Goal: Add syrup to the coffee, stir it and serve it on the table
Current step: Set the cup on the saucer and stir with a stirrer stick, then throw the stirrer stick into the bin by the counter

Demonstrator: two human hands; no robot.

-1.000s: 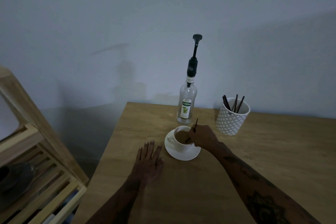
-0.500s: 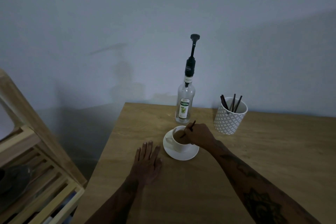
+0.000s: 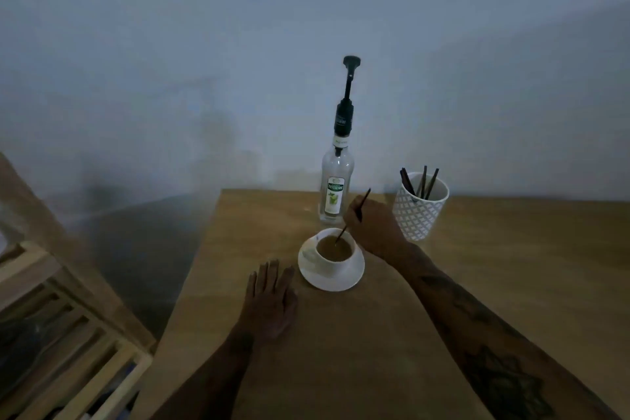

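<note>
One stirrer (image 3: 358, 208) slants up-right, tip in the coffee-filled cup (image 3: 335, 251); right hand (image 3: 371, 227) grip pinches it; left hand (image 3: 271, 300) lies flat on the table (image 3: 511, 283)

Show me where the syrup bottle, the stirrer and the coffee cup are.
bottle (image 3: 335, 196): head view, on its label.
stirrer (image 3: 363, 198): head view, on the upper end above the right hand.
cup (image 3: 332, 262): head view, on its white front wall.

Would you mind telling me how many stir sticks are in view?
4, perhaps more: one pinched in the right hand, its tip in the coffee cup; at least three standing in the patterned holder. Others may be hidden inside.
</note>
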